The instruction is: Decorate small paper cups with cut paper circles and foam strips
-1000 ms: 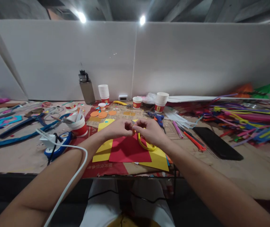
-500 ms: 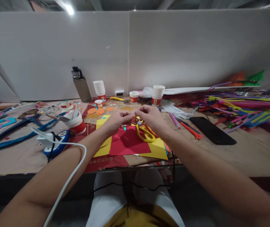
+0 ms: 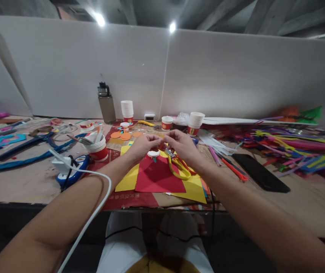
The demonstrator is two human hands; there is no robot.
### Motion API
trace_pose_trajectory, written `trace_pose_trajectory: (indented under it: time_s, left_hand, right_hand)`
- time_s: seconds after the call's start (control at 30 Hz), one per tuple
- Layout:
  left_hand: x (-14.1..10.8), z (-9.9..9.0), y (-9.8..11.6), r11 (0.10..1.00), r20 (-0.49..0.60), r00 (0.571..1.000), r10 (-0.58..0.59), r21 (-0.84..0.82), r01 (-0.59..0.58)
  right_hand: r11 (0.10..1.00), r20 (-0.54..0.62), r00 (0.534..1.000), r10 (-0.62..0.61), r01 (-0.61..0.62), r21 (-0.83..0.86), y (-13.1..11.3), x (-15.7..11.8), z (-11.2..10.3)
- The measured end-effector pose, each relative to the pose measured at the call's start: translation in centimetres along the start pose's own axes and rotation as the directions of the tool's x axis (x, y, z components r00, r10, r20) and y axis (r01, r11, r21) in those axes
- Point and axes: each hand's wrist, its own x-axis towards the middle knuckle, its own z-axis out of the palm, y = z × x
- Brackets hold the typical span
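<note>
Above the red paper (image 3: 158,176), my left hand (image 3: 144,147) and my right hand (image 3: 181,146) meet fingertip to fingertip. Both are closed in a pinch on a small orange piece (image 3: 164,146), mostly hidden by the fingers. Just under my right hand lie scissors (image 3: 178,175) with yellow handles, on the paper. A small white round piece (image 3: 153,154) with a teal bit sits below my left fingertips. Yellow paper sheets (image 3: 126,180) show from beneath the red one. Several orange paper discs (image 3: 125,136) lie beyond my left hand.
A paper cup of tools (image 3: 98,151) and a blue power strip (image 3: 78,168) stand left. Stacked paper cups (image 3: 195,123) and a bottle (image 3: 107,108) are by the back panel. Right are a phone (image 3: 260,172), a red cutter (image 3: 234,169) and colourful pipe cleaners (image 3: 295,146). A white cable crosses my left forearm.
The view has tilted up slightly and shifted left, so the table items appear further right. My hands stay pinched together over the red paper, and the white round piece shows more clearly.
</note>
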Motion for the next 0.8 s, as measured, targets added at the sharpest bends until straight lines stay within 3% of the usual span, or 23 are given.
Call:
trace_pose_trajectory:
  time_s: [0.1, 0.2, 0.27, 0.37, 0.47, 0.57, 0.8]
  left_hand:
    - [0.2, -0.5, 0.5, 0.998, -0.077, 0.997, -0.026, -0.065, 0.021]
    - [0.5, -1.1, 1.0, 0.993, -0.159, 0.986, -0.056, -0.113, 0.038]
    - [0.6, -1.6, 1.1, 0.992, -0.195, 0.979, -0.059, -0.119, 0.036]
    - [0.7, -2.0, 1.0, 0.994, -0.227, 0.972, -0.064, -0.099, 0.043]
    - [0.8, -2.2, 0.7, 0.996, -0.245, 0.968, -0.061, -0.075, 0.043]
    - [1.0, -2.4, 0.5, 0.996, -0.249, 0.966, -0.069, -0.077, 0.051]
    - [1.0, -2.3, 0.8, 0.992, -0.321, 0.944, -0.075, -0.119, 0.038]
  right_hand:
    - [0.951, 0.082, 0.996, -0.038, 0.061, -0.304, 0.4, 0.4, -1.6]
    - [0.704, 0.286, 0.953, 0.098, 0.137, -0.697, 0.7, -0.2, -3.0]
    - [0.535, 0.328, 0.921, 0.21, 0.172, -0.827, 1.1, -0.9, -3.3]
    - [0.427, 0.365, 0.882, 0.298, 0.219, -0.877, 1.7, -2.0, -2.7]
    - [0.396, 0.352, 0.878, 0.325, 0.212, -0.894, 2.3, -2.5, -1.9]
    - [0.418, 0.309, 0.903, 0.3, 0.167, -0.893, 3.0, -2.4, -1.7]
    - [0.63, 0.071, 0.992, 0.103, -0.01, -0.776, 2.5, -1.2, -3.1]
